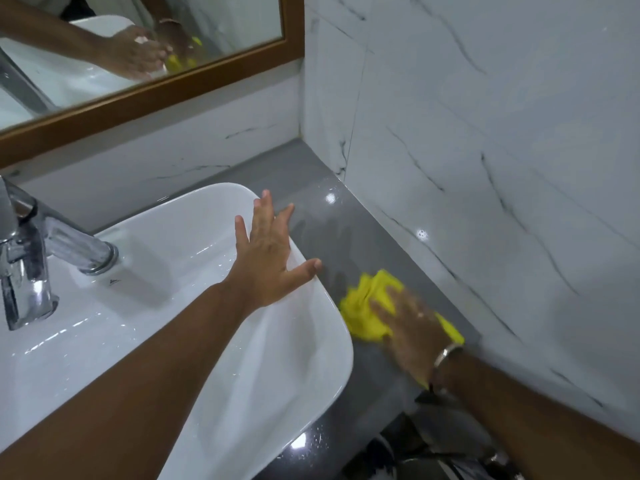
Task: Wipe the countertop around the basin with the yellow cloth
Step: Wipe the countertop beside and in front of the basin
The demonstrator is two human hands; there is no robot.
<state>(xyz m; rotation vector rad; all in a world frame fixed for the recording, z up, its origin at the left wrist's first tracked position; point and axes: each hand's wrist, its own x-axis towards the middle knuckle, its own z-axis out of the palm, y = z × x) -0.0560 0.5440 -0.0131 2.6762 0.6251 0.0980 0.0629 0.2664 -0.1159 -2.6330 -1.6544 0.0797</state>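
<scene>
A crumpled yellow cloth (367,306) lies on the grey countertop (322,202), in the narrow strip between the white basin (166,323) and the marble wall. My right hand (412,330), blurred and wearing a metal bangle at the wrist, presses flat on the cloth. My left hand (266,258) rests with fingers spread on the basin's right rim and holds nothing. The cloth touches the basin's right edge.
A chrome tap (41,251) stands at the left of the basin. A wood-framed mirror (156,88) hangs on the back wall. The white marble wall (502,168) bounds the counter on the right. Below the counter's front edge the floor is dark.
</scene>
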